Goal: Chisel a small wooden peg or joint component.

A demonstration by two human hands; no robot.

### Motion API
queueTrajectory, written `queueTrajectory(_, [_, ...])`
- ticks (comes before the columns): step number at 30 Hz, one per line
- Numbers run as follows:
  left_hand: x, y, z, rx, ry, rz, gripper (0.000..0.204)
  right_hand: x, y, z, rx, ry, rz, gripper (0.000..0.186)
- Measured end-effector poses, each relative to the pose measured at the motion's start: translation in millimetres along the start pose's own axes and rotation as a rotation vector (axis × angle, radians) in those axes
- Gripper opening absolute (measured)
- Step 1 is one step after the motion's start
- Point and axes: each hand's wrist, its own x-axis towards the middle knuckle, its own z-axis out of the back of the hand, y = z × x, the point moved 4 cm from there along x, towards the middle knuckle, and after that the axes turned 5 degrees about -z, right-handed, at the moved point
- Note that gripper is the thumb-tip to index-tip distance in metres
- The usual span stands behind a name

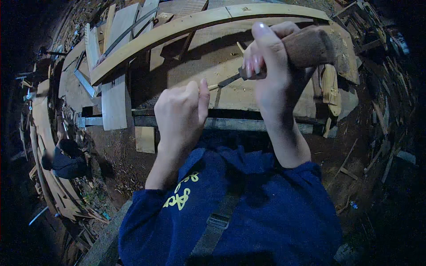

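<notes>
Dirt floor (pixel 120 155) strewn with shavings, under flat boards (pixel 115 102), a long curved timber (pixel 177 29) and offcuts (pixel 145 139)

1. A long curved wooden beam (pixel 177 33) lies above and beyond the hands.
2. Flat planks (pixel 116 95) lie to the left of the hands.
3. A metal bar (pixel 239 125) runs below the hands.
4. Wood scraps (pixel 377 155) lie far to the right.

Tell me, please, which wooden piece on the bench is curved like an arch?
The long pale beam along the bench's far side; the boards by it are straight and flat.
</notes>
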Motion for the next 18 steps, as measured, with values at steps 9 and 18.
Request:
queueTrajectory(9, [0,-2,-2,0.006,-0.030,0.034,0.033,-3,-5,-8,-0.096,-0.019,0.171,0.010])
queueTrajectory(18, [-1,17,-2,-0.117,-0.010,0.202,0.037,-1,-9,-15,-0.159,-0.005,0.215,0.016])
